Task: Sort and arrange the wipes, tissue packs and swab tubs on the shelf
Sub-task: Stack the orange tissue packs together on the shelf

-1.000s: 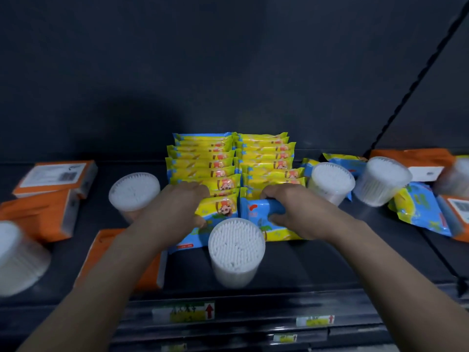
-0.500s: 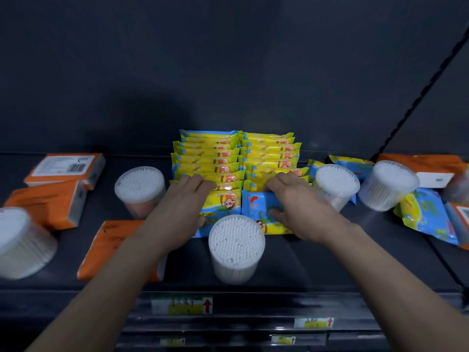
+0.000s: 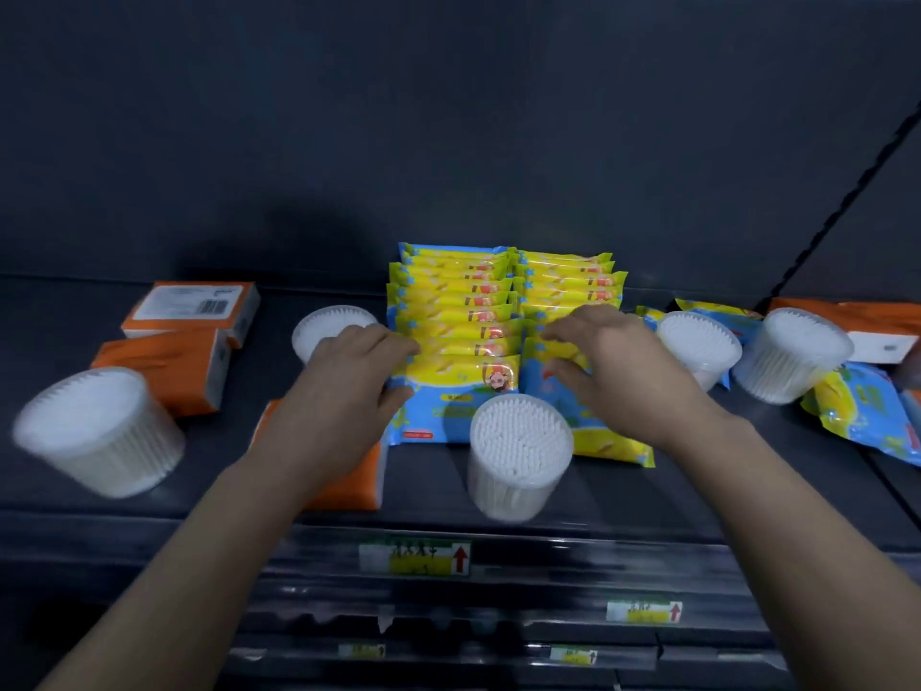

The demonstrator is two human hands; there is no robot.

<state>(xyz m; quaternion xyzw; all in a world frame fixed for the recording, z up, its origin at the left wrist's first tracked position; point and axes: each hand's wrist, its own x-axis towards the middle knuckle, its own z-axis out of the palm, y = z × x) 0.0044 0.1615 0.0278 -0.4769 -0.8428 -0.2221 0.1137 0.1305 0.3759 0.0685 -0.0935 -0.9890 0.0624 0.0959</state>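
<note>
Holds left hand (image 3: 349, 386) against the left side of the wipes rows (image 3: 458, 301), fingers fairly straight. Spreads right hand (image 3: 613, 366) loosely over the right row, gripping nothing. Finds the wipes standing in two rows mid-way along the shelf (image 3: 648, 501), one swab tub (image 3: 521, 451) just in front, other tubs (image 3: 697, 346) on both sides, orange tissue packs (image 3: 164, 376) at left, a loose wipes pack (image 3: 862, 411) far right.
</note>
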